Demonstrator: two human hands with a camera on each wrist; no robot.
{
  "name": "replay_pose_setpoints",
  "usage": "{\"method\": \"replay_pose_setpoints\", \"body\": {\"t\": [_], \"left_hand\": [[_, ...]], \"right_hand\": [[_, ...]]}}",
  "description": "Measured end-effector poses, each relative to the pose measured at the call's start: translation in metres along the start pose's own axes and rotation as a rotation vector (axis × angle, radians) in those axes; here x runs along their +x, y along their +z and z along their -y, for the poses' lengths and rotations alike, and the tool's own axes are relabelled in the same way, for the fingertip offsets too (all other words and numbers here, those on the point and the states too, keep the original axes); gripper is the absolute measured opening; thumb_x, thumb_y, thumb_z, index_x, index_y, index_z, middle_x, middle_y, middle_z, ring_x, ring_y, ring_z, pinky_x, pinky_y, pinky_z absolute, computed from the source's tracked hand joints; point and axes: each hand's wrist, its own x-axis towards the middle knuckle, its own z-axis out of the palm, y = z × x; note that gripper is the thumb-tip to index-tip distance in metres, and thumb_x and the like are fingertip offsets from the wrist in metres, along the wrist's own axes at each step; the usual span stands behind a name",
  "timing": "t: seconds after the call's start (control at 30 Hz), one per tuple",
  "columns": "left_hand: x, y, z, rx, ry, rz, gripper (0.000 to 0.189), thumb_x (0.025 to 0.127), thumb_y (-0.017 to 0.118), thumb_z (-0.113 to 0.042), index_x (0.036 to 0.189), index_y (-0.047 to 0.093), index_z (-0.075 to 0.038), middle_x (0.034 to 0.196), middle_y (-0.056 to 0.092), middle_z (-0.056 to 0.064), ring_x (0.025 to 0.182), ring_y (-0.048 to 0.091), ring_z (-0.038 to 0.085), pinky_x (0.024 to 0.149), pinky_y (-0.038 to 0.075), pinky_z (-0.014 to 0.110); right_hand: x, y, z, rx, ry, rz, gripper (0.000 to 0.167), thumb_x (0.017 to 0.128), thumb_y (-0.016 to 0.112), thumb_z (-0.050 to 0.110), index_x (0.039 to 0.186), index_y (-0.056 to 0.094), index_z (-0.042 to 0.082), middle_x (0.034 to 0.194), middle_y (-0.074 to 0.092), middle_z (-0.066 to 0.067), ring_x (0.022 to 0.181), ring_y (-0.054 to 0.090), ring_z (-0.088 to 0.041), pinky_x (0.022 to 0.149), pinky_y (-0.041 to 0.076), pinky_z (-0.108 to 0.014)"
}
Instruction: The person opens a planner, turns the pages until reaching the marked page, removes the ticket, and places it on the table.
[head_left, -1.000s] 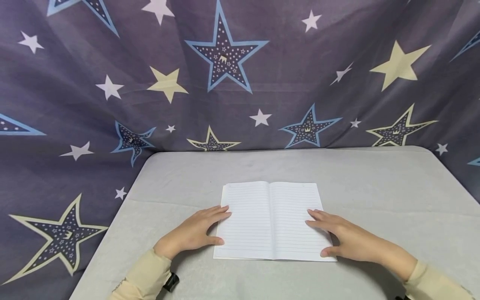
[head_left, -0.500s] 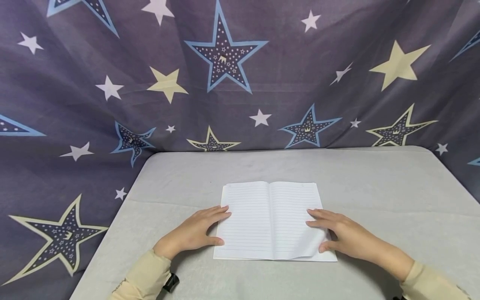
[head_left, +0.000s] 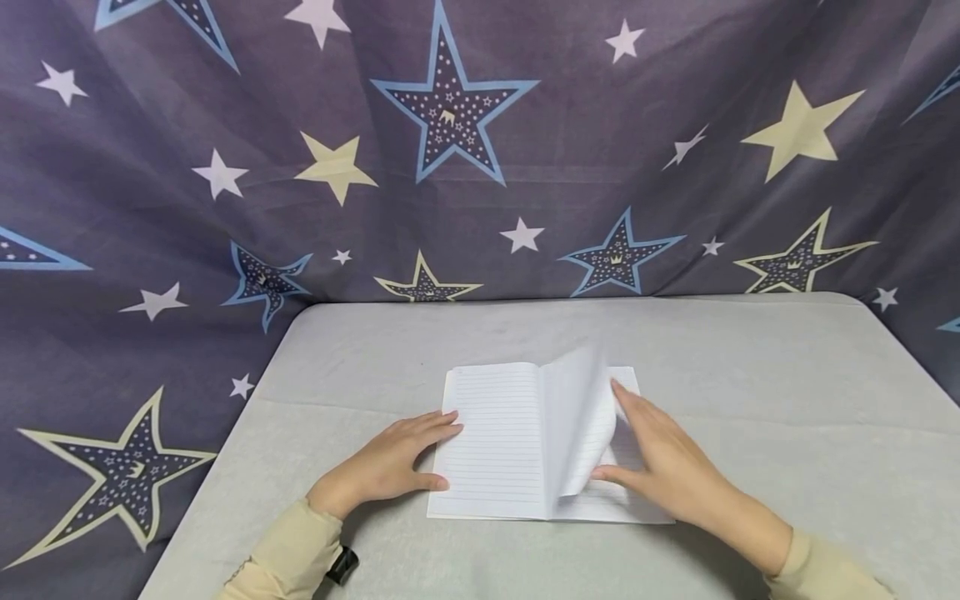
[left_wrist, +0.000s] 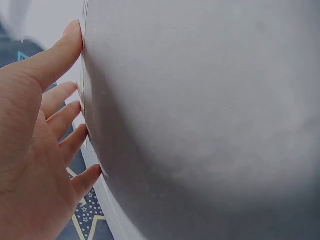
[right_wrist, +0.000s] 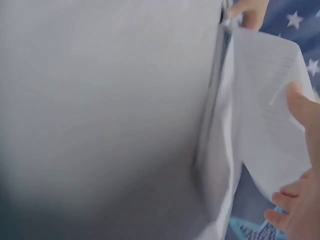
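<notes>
An open lined notebook [head_left: 487, 450] lies on the light grey table. My left hand [head_left: 390, 458] rests at its left edge, fingertips and thumb tip on the left page. In the left wrist view the thumb and spread fingers of that left hand [left_wrist: 45, 120] lie along the notebook's edge. On the right side, a page [head_left: 581, 425] stands lifted and curved toward the spine, blurred by motion. My right hand [head_left: 671, 458] is at this page's outer edge, thumb and fingers extended and well apart. The right wrist view has the raised page [right_wrist: 267, 100] beside the thumb and fingertips.
The light grey table [head_left: 360, 350] extends around the notebook. A dark curtain [head_left: 555, 158] with star prints hangs behind the table and along its sides. A small black device [head_left: 342, 565] sits at the left sleeve [head_left: 288, 550].
My right hand has moved left, first curling the page's lower corner, then raising the page toward the spine. The left hand has stayed in place on the notebook.
</notes>
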Motion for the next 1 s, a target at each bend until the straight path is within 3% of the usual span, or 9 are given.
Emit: {"method": "replay_pose_setpoints", "body": {"t": [0.07,0.3,0.53,0.8,1.0], "left_hand": [[0.0,0.0,0.0,-0.001,-0.001,-0.004,0.073,0.086,0.076,-0.039,0.147,0.049,-0.009,0.157,0.037,0.007,0.144,0.032,0.032,0.114,0.027,0.056],[-0.002,-0.003,0.003,0.019,-0.01,-0.043,0.07,0.084,0.077,-0.038,0.143,0.053,-0.01,0.154,0.042,0.009,0.14,0.039,0.033,0.111,0.032,0.056],[-0.008,-0.009,0.011,0.022,-0.084,-0.045,0.067,0.087,0.076,-0.034,0.143,0.053,-0.008,0.154,0.041,0.011,0.14,0.038,0.036,0.112,0.03,0.058],[-0.006,-0.013,0.012,0.02,-0.128,-0.087,0.05,0.096,0.066,-0.025,0.141,0.055,-0.007,0.15,0.046,0.012,0.137,0.042,0.035,0.111,0.033,0.055],[-0.001,-0.01,0.0,0.017,-0.1,-0.081,0.059,0.095,0.067,-0.03,0.146,0.048,-0.007,0.153,0.041,0.012,0.139,0.039,0.036,0.113,0.031,0.054]], "right_hand": [[0.003,0.003,0.012,0.0,-0.022,0.027,0.101,0.079,0.079,0.049,0.154,0.031,0.003,0.146,0.047,-0.021,0.13,0.048,-0.041,0.106,0.038,-0.057],[0.004,0.019,0.043,-0.045,-0.224,0.165,0.078,0.089,0.064,0.056,0.147,0.047,0.007,0.149,0.048,-0.01,0.13,0.051,-0.031,0.105,0.042,-0.051],[-0.002,0.028,0.047,-0.054,-0.303,0.384,0.062,0.095,0.057,0.054,0.14,0.056,0.012,0.155,0.04,-0.009,0.14,0.039,-0.028,0.109,0.039,-0.051],[-0.004,0.03,0.043,-0.069,-0.335,0.392,0.055,0.096,0.058,0.049,0.138,0.059,0.012,0.153,0.044,-0.005,0.14,0.04,-0.027,0.107,0.04,-0.052],[-0.003,0.03,0.044,-0.058,-0.322,0.403,0.055,0.096,0.06,0.048,0.138,0.059,0.012,0.153,0.043,-0.004,0.14,0.04,-0.027,0.107,0.04,-0.051]]}}
